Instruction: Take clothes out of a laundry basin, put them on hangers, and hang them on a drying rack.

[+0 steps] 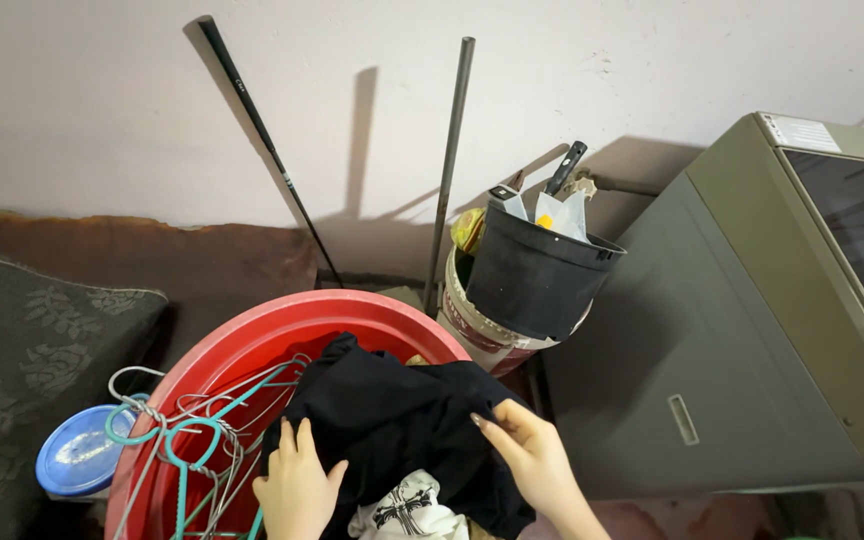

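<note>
Low in the frame's centre, both hands grip a black cloth garment (392,420) over the round red plastic tub (252,345): left hand (297,490) presses its lower edge, right hand (532,455) pinches its right side. Teal and white wire hangers (197,435) lie untouched on the tub's left rim; the garment is not yet hung.

Pale wall (102,90) — grey-green cabinet (752,330) right.

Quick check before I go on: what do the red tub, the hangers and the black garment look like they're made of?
The red tub looks like moulded plastic: smooth, glossy rim with a soft sheen. The hangers seem to be thin wire, some bare grey metal, some with a teal coating. The black garment is soft matte fabric, folding and creasing under the left hand and right hand; likely cotton knit, though that is uncertain.
</note>
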